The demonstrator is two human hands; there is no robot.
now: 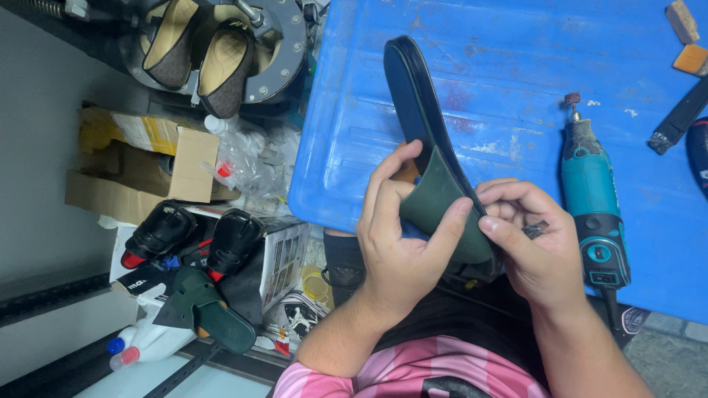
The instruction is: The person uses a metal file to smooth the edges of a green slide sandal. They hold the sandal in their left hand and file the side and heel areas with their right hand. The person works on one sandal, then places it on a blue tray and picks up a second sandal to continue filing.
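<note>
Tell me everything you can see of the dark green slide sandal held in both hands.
The dark green slide sandal has a wide matte green strap, smooth like rubber or leather, and a long dark sole with a black edge. It is held on its side over the blue plastic surface, toe end pointing away from the person. The left hand wraps the strap, thumb pressed on its outer face. The right hand pinches the strap's edge at the sole. Its heel end is hidden.

The left hand (402,254) and right hand (531,250) are covering the near end of the green sandal (428,147). A small dark object (536,230) in the right grip is staying too hidden to identify. At the right edge, a dark rounded item (698,158) is being cut off.
</note>
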